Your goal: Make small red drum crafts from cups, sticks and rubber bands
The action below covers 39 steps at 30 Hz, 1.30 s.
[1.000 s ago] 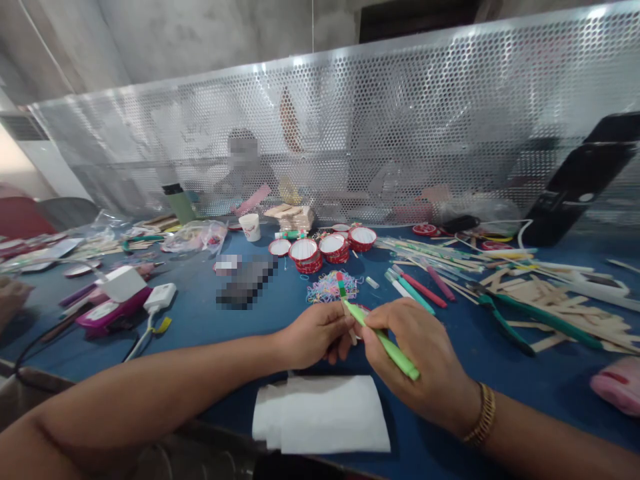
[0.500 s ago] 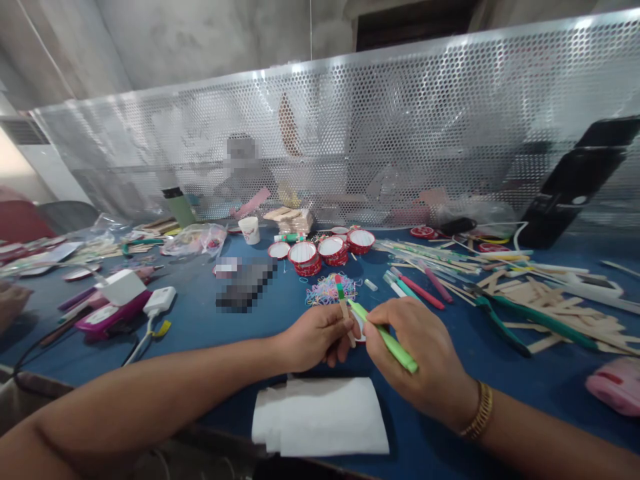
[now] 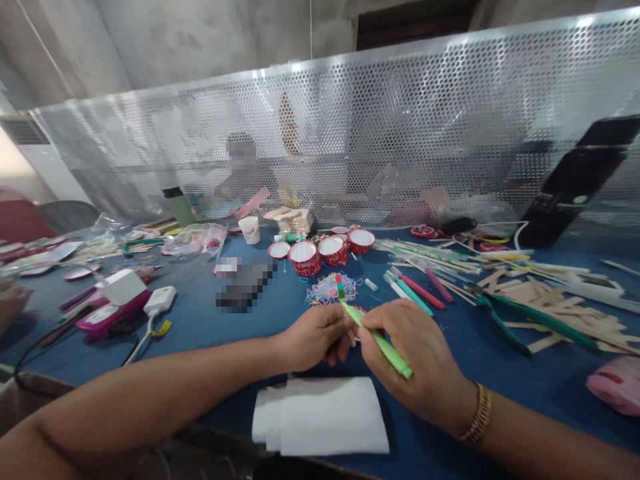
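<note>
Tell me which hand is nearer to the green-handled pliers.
Right. The right hand, holding a light green marker, is left of the pliers, not touching them; the left hand is farther left.

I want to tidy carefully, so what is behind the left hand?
Behind the left hand, a pile of colourful loops shows, partly overlapped by the held stick; farther back, red-rimmed tubs. The table area covered by the hand cannot be seen.

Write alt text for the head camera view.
A right hand holds a green pen, its tip at a red-green stick in the left hand. Around them, on a blue table, lie tangled colourful loops and wooden sticks.
</note>
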### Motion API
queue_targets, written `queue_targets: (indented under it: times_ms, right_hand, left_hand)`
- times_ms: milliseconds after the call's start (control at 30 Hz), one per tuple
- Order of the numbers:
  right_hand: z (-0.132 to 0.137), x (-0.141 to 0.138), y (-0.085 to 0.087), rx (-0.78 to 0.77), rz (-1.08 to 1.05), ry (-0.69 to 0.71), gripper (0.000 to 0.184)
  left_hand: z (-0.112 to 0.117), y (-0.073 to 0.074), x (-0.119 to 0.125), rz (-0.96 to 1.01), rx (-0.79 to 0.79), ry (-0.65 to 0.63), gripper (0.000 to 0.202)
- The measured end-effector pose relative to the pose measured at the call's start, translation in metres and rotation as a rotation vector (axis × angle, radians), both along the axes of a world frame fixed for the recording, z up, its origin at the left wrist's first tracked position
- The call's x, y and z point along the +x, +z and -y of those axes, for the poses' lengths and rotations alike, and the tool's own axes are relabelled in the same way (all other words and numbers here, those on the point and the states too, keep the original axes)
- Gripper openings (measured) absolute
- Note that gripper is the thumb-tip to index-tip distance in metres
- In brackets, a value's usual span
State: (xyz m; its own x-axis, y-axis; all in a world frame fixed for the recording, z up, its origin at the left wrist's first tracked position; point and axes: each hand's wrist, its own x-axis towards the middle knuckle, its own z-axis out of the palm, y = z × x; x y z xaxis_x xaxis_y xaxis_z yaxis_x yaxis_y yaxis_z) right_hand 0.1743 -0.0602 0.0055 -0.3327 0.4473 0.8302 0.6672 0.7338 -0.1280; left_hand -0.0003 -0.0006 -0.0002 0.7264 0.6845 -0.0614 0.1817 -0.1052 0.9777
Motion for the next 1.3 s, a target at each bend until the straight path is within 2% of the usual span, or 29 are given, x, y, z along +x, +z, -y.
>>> queue_targets:
  times_ms: [267, 533, 733, 1000, 1300]
  right_hand:
    - [-0.0007, 0.0044, 0.0017, -0.003, -0.017, -0.052, 0.008]
    - [0.0015, 0.0016, 0.0004, -0.001, -0.011, -0.006, 0.005]
    - [0.0003, 0.0013, 0.0001, 0.002, 0.0, -0.015, 0.003]
    - [0.0006, 0.0032, 0.0013, 0.003, -0.017, -0.054, 0.007]
    - [0.0029, 0.0003, 0.0015, 0.002, 0.005, -0.014, 0.005]
  left_hand:
    - [0.0, 0.0007, 0.0003, -0.003, -0.015, 0.011, 0.046]
    - [-0.0008, -0.0012, -0.0003, 0.007, -0.015, 0.0, 0.044]
    - [0.0001, -0.0011, 0.0001, -0.005, 0.014, 0.016, 0.043]
    - [-0.001, -0.0023, 0.0002, 0.034, -0.032, 0.014, 0.044]
    - [0.0006, -0.0004, 0.0012, 0.018, -0.013, 0.032, 0.046]
